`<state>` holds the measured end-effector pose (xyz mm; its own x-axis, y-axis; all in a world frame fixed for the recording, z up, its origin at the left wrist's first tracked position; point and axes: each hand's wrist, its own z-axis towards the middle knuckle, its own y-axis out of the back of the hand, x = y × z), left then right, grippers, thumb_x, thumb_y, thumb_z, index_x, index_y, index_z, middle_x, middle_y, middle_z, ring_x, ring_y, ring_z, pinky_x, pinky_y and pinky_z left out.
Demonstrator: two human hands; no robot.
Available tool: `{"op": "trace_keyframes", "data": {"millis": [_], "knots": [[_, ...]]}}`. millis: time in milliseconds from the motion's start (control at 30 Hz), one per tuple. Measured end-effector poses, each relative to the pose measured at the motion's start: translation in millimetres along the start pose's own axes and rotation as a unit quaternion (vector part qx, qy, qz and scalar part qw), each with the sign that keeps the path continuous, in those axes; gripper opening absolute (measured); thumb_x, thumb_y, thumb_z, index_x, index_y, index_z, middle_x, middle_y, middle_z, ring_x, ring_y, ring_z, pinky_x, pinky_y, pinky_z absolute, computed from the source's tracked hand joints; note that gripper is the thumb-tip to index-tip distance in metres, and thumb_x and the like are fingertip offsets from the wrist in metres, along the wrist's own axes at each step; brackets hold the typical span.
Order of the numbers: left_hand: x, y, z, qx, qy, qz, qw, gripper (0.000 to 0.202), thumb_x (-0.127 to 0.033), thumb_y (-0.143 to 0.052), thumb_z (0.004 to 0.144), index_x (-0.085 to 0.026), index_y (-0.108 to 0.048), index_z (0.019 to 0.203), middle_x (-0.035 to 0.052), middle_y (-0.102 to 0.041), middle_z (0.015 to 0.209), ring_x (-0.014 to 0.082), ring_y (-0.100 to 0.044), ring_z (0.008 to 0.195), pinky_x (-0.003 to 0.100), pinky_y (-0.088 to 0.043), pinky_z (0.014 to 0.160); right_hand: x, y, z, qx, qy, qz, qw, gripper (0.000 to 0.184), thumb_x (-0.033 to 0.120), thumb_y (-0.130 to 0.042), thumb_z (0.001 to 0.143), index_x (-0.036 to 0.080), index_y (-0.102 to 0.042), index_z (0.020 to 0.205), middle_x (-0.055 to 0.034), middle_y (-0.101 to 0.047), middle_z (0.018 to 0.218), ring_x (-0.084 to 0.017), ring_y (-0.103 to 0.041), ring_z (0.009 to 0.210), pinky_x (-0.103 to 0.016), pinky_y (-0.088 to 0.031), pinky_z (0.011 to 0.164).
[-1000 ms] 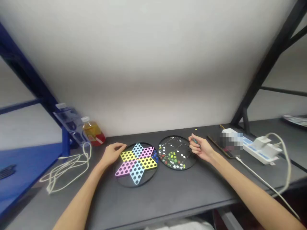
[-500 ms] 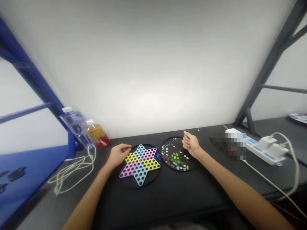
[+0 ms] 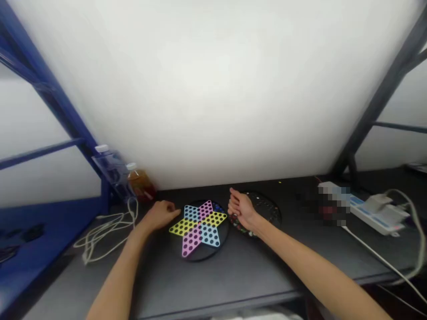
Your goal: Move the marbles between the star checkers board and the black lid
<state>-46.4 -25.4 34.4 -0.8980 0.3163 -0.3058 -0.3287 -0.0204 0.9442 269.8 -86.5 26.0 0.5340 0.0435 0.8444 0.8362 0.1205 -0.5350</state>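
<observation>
A Chinese checkers board (image 3: 200,223) with a pink, yellow and blue star of holes lies on the black table. Blue marbles (image 3: 218,208) show in its round base at the upper right. Just beyond its left edge is my left hand (image 3: 161,215), fingers bent and thumb a little apart, with nothing visible in it. My right hand (image 3: 243,210) is closed in a fist above the left side of a round dark tray (image 3: 280,216). Whatever the fist may hold is hidden. Coloured pieces in the tray are blurred and partly covered by that hand.
Behind my left hand stand an amber bottle (image 3: 140,182) and a clear bottle (image 3: 115,166). A white cable (image 3: 100,240) lies coiled at the left. To the right is a white power strip (image 3: 373,211) with plugs and cords. A white wall rises behind the table.
The star has turned counterclockwise on its base. My right hand has moved left across the tray toward the board. My left hand's fingers have curled and drawn slightly off the star. The view shifted slightly.
</observation>
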Motion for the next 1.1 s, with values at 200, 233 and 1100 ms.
{"op": "trace_keyframes", "data": {"millis": [200, 233, 1100], "knots": [[-7.1, -4.2, -0.5, -0.028, -0.037, -0.047, 0.998, 0.031, -0.045, -0.052, 0.078, -0.020, -0.071, 0.078, 0.0038, -0.070, 0.072, 0.0194, -0.063, 0.067, 0.027, -0.045, 0.063, -23.4, -32.1, -1.1, -0.017, 0.009, -0.051, 0.999, 0.054, 0.050, -0.059, 0.083, 0.021, -0.031, 0.048, 0.0099, -0.024, 0.038, -0.005, -0.022, 0.033, -0.023, -0.031, 0.040], [-8.4, -4.4, -0.5, -0.023, -0.045, -0.055, 0.997, 0.029, -0.041, -0.052, 0.078, -0.020, -0.072, 0.083, 0.0034, -0.071, 0.074, 0.0186, -0.063, 0.067, 0.026, -0.045, 0.063, -26.1, -34.0, -2.0, -0.017, 0.011, -0.057, 0.998, 0.054, 0.051, -0.060, 0.082, 0.021, -0.031, 0.047, 0.0098, -0.025, 0.038, -0.004, -0.022, 0.033, -0.023, -0.030, 0.039], [-11.0, -7.3, 0.9, 0.009, -0.037, -0.110, 0.993, 0.031, -0.021, -0.051, 0.065, -0.019, -0.062, 0.094, -0.0001, -0.064, 0.075, 0.0166, -0.060, 0.067, 0.028, -0.046, 0.066, -40.8, -36.1, -1.4, 0.001, 0.038, -0.202, 0.979, 0.043, 0.047, -0.059, 0.081, 0.017, -0.049, 0.053, 0.0040, -0.045, 0.047, -0.008, -0.046, 0.041, -0.020, -0.035, 0.042]]}}
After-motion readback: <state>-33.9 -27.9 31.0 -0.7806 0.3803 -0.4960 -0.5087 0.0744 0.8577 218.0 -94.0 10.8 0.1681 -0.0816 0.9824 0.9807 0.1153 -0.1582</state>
